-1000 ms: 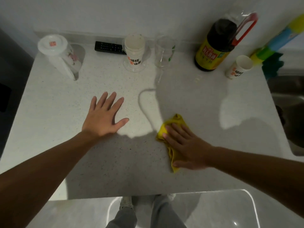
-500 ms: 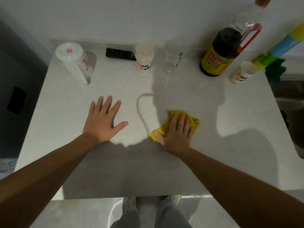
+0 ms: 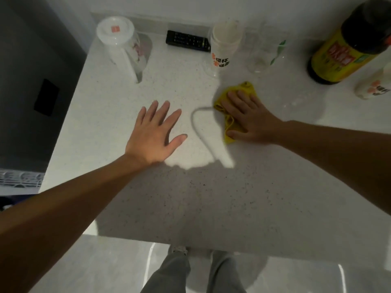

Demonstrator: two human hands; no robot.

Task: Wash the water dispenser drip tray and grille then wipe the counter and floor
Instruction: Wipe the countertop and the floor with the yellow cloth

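Observation:
My right hand (image 3: pixel 248 117) lies flat on a crumpled yellow cloth (image 3: pixel 229 123), pressing it onto the white speckled counter (image 3: pixel 211 197) just right of centre. The cloth shows beyond my fingertips and along my thumb side. My left hand (image 3: pixel 155 134) rests flat on the counter, fingers spread, holding nothing, a short way left of the cloth. The drip tray and grille do not appear here.
Along the back wall stand an upturned white lidded jug (image 3: pixel 124 45), a black remote (image 3: pixel 188 41), a stack of paper cups (image 3: pixel 224 47), a clear glass (image 3: pixel 264 53), a dark bottle with a yellow label (image 3: pixel 347 47) and another paper cup (image 3: pixel 376 85). Grey floor (image 3: pixel 95 265) and my legs lie below the counter edge.
My right hand has slid the yellow cloth away from me toward the cups and turned its fingers leftward. My left hand stays flat in place. The camera has shifted left.

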